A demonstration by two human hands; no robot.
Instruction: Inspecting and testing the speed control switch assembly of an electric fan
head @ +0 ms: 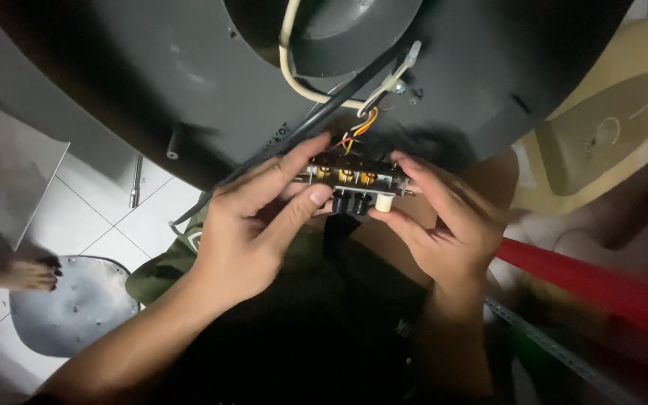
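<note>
- Holding a small switch block (354, 180) between both hands, just below a large dark round housing (151, 82).
- The block is dark, with a row of brass-coloured contacts, black buttons and one cream button underneath; red, yellow and orange wires (363, 126) run up from it.
- The left hand (253, 225) clamps its left end with thumb and fingers.
- The right hand (444, 221) pinches its right end.
- A cream cable (288, 67) and a black cable (279, 146) cross the housing.

No packages, labels, signs or screens can be made out in this view.
</note>
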